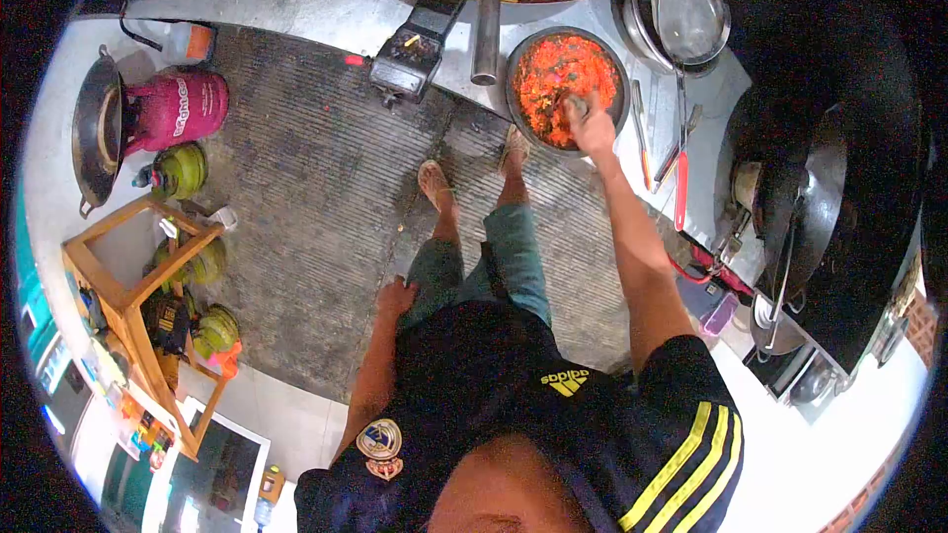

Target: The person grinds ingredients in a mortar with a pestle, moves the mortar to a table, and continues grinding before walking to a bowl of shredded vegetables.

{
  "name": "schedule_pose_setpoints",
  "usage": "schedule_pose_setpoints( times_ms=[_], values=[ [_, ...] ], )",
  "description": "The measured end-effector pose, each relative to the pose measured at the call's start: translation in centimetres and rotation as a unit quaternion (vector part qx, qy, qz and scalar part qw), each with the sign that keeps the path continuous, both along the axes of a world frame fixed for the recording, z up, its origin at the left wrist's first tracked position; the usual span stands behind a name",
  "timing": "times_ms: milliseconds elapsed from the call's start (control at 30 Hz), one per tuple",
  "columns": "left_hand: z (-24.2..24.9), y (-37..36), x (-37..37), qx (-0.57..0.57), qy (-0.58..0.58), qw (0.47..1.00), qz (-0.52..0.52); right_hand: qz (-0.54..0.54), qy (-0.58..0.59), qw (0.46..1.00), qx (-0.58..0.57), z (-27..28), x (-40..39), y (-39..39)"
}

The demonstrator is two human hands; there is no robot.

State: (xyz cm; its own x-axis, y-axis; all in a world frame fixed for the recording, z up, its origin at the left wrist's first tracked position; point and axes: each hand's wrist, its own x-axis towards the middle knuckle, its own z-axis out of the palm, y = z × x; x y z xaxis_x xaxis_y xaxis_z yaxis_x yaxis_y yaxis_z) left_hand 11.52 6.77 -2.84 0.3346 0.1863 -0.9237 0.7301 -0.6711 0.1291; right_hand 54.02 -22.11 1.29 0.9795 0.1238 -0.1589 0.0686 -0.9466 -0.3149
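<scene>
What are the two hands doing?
Left hand: empty, resting on thigh.
Right hand: closed on something in round dark bowl of red-orange chopped food.

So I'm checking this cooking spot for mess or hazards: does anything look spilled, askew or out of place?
One oddity: a wok stands on its edge against the pink gas cylinder on the floor. No spill shows around the bowl of red chili mix, where the right hand works; the left hand rests on the thigh.

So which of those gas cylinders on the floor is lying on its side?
The pink cylinder, by the wok at the wall. It lies flat; the green cylinders below it stand upright.
</scene>
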Motion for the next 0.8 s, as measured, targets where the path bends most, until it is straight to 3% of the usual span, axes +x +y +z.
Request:
schedule_pose_setpoints(
  times_ms=[67,133,167,200,233,300,400,500,533,633,700,800],
  values=[
    [-0.3,0.1,-0.4,0.016,0.011,1.000,0.020,-0.007,-0.035,0.996,0.076,0.2,0.6,-0.6],
    [-0.6,0.2,-1.7,0.028,0.021,0.998,0.044,-0.023,0.031,0.997,0.070,3.1,-1.4,0.8],
    [-0.9,0.4,-2.3,0.030,0.023,0.998,0.054,-0.034,0.064,0.995,0.064,4.1,-2.1,1.2],
    [-1.1,0.5,-2.8,0.031,0.026,0.997,0.061,0.023,-0.004,1.000,-0.003,1.1,-3.4,0.7],
    [-0.4,0.6,-2.7,0.022,0.014,0.997,0.066,-0.020,0.036,0.999,-0.030,1.0,-3.7,1.1],
    [1.1,1.3,-2.1,0.009,-0.012,0.997,0.079,-0.042,0.006,0.997,0.065,1.1,-2.2,0.7],
    [2.9,1.2,-0.5,-0.002,-0.013,0.996,0.090,-0.067,0.033,0.994,0.077,2.3,-0.2,-0.2],
    [-0.6,0.7,-2.5,0.015,-0.029,0.998,0.045,-0.010,0.083,0.991,0.102,4.5,-2.2,0.8],
    [0.0,0.7,-2.1,0.001,-0.024,0.998,0.052,-0.009,0.086,0.995,-0.040,2.9,-3.0,1.5],
    [1.0,1.0,-1.0,-0.021,-0.018,0.997,0.073,0.013,0.028,0.999,0.023,0.8,-1.8,0.7],
    [0.9,1.0,-0.9,-0.016,-0.016,0.997,0.073,-0.015,0.053,0.997,0.046,1.3,-0.4,0.1],
    [0.8,0.7,-0.8,0.000,0.001,1.000,-0.001,-0.001,0.035,0.997,0.063,3.1,-0.9,1.1]
  ],
)
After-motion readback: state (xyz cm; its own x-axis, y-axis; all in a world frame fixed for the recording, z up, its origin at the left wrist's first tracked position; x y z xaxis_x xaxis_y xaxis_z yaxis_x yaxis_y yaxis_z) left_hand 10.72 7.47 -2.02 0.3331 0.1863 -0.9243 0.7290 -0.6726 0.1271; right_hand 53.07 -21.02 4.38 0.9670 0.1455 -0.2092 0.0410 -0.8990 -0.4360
